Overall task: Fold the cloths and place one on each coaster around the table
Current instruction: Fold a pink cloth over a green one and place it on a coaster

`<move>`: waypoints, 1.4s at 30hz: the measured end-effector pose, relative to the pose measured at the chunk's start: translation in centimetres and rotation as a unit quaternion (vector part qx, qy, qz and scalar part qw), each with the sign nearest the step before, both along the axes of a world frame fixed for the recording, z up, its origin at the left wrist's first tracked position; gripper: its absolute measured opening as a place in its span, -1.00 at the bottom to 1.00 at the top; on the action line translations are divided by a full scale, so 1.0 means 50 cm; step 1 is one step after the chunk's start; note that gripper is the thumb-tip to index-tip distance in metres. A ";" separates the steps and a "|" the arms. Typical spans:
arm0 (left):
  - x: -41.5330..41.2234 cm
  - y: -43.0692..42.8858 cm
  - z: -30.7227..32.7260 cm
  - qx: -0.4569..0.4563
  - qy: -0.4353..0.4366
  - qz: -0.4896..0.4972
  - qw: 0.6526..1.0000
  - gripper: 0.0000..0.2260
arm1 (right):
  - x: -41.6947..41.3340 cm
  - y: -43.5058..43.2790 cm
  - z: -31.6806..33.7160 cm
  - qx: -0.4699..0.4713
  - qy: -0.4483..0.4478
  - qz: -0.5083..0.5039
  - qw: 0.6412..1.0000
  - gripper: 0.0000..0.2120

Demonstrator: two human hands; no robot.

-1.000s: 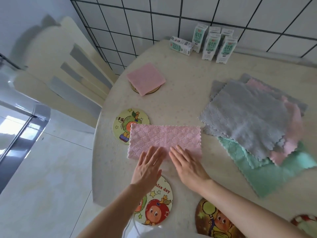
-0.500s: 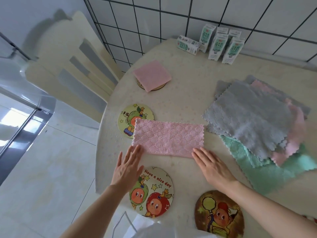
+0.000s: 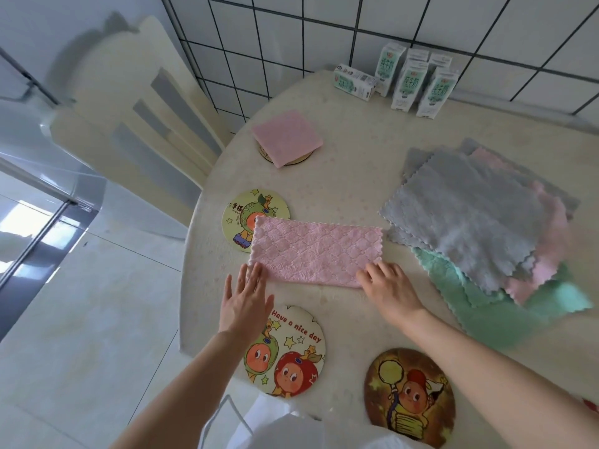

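A pink cloth (image 3: 316,251), folded once into a long strip, lies on the table and overlaps a green cartoon coaster (image 3: 240,215). My left hand (image 3: 244,303) rests flat with fingertips on the strip's near left corner. My right hand (image 3: 387,286) has its fingers curled on the near right corner. A folded pink square (image 3: 287,137) sits on a round coaster (image 3: 303,159) farther back. Two bare coasters lie near me, one reading "Have a nice day" (image 3: 291,351) and a dark orange one (image 3: 410,395). A pile of unfolded cloths, grey (image 3: 470,212) on top, over pink and green, lies to the right.
Several milk cartons (image 3: 408,84) stand at the table's far edge against the tiled wall. A cream chair (image 3: 136,118) stands at the left of the table (image 3: 356,183). The table's rounded edge runs along the left, with tiled floor beyond.
My hands have slid apart from the middle of the pink strip to its two near corners. The right fingers now curl on the right corner.
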State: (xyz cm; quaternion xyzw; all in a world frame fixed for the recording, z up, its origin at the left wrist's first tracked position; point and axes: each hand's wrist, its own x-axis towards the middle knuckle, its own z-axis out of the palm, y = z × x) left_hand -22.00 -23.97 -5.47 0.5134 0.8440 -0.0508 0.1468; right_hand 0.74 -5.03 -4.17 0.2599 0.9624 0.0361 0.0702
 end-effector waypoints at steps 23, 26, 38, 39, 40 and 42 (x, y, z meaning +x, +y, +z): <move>0.162 -0.004 -0.003 0.156 -0.092 -0.239 0.954 -0.46 | 0.062 -0.156 0.107 -0.270 0.131 0.053 0.952 -0.74; 0.159 -0.031 -0.005 0.175 -0.145 -0.272 0.935 -0.51 | 0.070 -0.135 0.096 -0.248 0.106 0.062 0.961 -0.68; 0.126 -0.123 0.010 0.171 -0.195 -0.224 0.939 -0.60 | 0.050 -0.081 0.011 -0.193 -0.067 0.249 0.947 -0.16; 0.126 -0.127 0.014 0.176 -0.208 -0.207 0.940 -0.60 | 0.047 -0.079 0.010 -0.197 -0.056 0.256 0.945 -0.19; 0.126 -0.127 0.018 0.181 -0.225 -0.185 0.940 -0.60 | 0.043 -0.074 0.010 -0.204 -0.041 0.261 0.943 -0.23; 0.126 -0.120 0.025 0.192 -0.258 -0.125 0.939 -0.62 | 0.036 -0.063 0.011 -0.244 -0.024 0.242 0.939 -0.36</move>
